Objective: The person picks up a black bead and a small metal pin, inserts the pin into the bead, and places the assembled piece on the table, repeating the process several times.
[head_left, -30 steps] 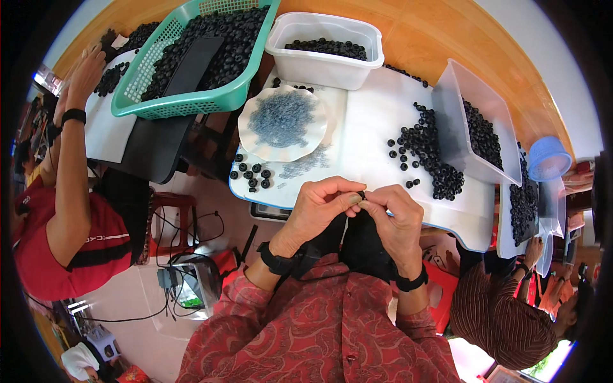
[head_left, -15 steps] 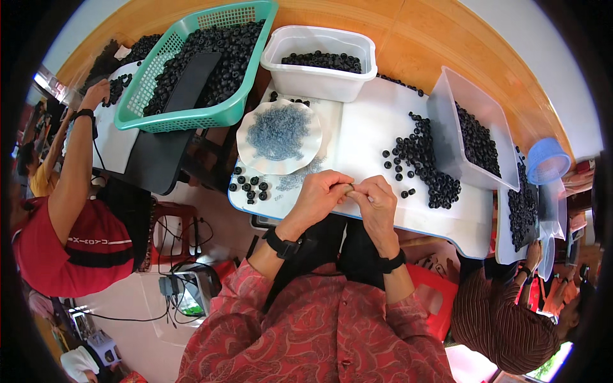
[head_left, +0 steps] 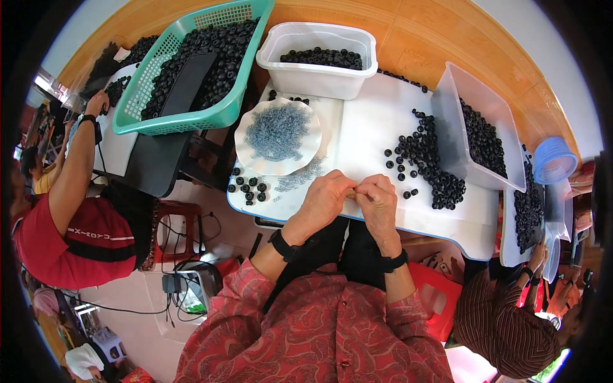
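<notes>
My left hand (head_left: 324, 199) and my right hand (head_left: 378, 209) meet over the near edge of the white tabletop (head_left: 373, 115). The fingertips of both are pinched together around something tiny, which the fingers mostly hide. Left of my hands, a white plate with a wavy rim (head_left: 246, 147) holds a heap of small clear bluish pieces (head_left: 278, 131). More clear pieces (head_left: 300, 175) lie scattered beside it. Several small black round parts with holes (head_left: 249, 188) sit near the left edge. A larger spread of black parts (head_left: 440, 179) lies to the right of my hands.
A white tub (head_left: 319, 82) stands at the back, and a translucent bin (head_left: 456, 143) at the right; both contain black parts. A green basket (head_left: 185, 126) full of them is at the left. A blue basket (head_left: 552, 159) stands far right. Other people sit at both sides.
My hands stay together at nearly the same spot, with small shifts of the fingers. The whole view has moved slightly. The tabletop items look unchanged.
</notes>
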`<state>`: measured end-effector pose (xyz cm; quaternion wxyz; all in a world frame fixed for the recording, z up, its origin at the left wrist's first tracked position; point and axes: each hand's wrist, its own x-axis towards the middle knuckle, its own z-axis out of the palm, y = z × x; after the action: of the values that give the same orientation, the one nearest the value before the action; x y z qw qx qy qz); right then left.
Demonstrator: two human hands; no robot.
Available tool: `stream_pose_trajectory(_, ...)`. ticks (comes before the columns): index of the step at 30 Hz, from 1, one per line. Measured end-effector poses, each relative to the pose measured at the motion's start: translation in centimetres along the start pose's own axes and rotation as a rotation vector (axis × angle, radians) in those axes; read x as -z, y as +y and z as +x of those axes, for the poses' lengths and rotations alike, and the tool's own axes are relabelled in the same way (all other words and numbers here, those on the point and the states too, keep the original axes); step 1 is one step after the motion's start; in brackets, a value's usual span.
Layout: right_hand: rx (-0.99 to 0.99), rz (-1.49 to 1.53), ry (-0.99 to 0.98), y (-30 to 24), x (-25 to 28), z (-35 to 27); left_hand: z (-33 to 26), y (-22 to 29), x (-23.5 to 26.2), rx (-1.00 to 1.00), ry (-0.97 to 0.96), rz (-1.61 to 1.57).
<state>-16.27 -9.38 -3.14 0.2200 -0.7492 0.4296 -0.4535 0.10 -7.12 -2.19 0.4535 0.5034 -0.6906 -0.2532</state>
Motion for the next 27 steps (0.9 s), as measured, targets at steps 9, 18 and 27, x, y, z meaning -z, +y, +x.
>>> stream_pose_trajectory(9, -0.031, -0.004, -0.148, -0.5, 1.2, -0.1, -0.8, 0.9, -1.0, -0.082, 0.038, 0.18)
stream_pose_trajectory(18, -0.052, 0.132, 0.09, -3.3, 0.1, -0.4, -1.2, 1.5, -1.3, -0.142, -0.028, 0.323)
stream_pose_trajectory(27, 0.064, 0.251, -0.034, -4.5, -2.2, 0.0, -1.0, 0.7, -2.9, -0.287, 0.221, 0.124)
